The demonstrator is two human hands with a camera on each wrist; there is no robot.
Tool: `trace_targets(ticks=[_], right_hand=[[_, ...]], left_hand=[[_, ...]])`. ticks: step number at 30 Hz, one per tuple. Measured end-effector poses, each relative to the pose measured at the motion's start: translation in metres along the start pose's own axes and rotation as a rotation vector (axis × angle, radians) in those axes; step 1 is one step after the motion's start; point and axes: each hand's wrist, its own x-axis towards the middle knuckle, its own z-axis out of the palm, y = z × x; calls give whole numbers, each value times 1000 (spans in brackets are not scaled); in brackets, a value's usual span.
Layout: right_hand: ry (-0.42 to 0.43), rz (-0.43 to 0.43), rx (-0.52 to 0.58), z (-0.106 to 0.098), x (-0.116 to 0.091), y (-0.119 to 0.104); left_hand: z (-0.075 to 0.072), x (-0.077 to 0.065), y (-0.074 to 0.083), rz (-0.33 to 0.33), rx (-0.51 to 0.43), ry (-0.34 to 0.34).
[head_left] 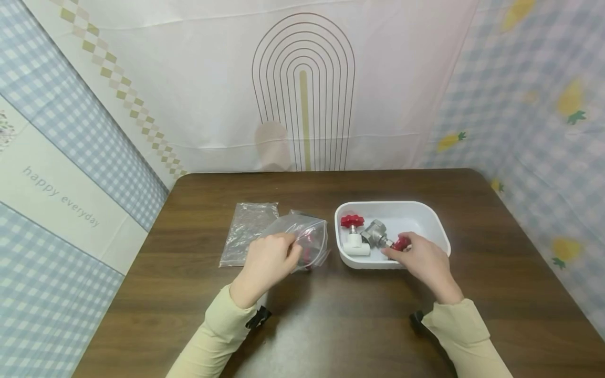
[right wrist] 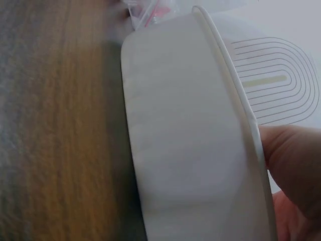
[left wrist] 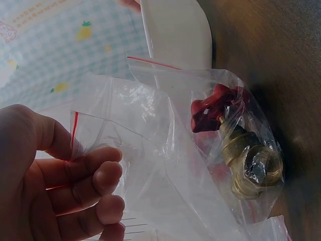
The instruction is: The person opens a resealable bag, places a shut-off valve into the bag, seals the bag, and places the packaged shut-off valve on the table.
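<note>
In the head view my left hand (head_left: 269, 262) pinches the top edge of a clear zip bag (head_left: 315, 231). The left wrist view shows a brass valve (left wrist: 241, 155) with a red handwheel (left wrist: 213, 108) inside that bag. On the right, my right hand (head_left: 425, 262) reaches over the near rim of a white tray (head_left: 420, 218) and grips the red handwheel (head_left: 400, 243) of a silver metal valve (head_left: 375, 233). Beside it in the tray lies a white plastic valve (head_left: 355, 245) with a red handwheel. In the right wrist view the tray wall (right wrist: 185, 115) hides the fingertips.
Another clear plastic bag (head_left: 248, 231) lies flat on the brown wooden table (head_left: 312, 325), left of the zip bag. Patterned cloth (head_left: 208, 94) hangs behind the table and along both sides.
</note>
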Motion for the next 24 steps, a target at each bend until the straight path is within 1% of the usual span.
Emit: trace_targets(ticks=[3,6,9,13,16,24], right_hand=[[22,15,39,2,-1,0],[64,16,66,3,-2,2],[121,-9,82,4,-3,3],[175,-75,115,2,-5,6],[189,-113,135,1,-7,8],[206,-127,158,-1,-10,12]], left_hand=[[1,0,0,-5,-3,-3],[1,0,0,-7,-6,-4],[2,0,-1,-8,-7,-7],[3,0,0,-12,-5,-17],[3,0,0,-11,-5,-23],[4,0,-1,-13,-14,-23]])
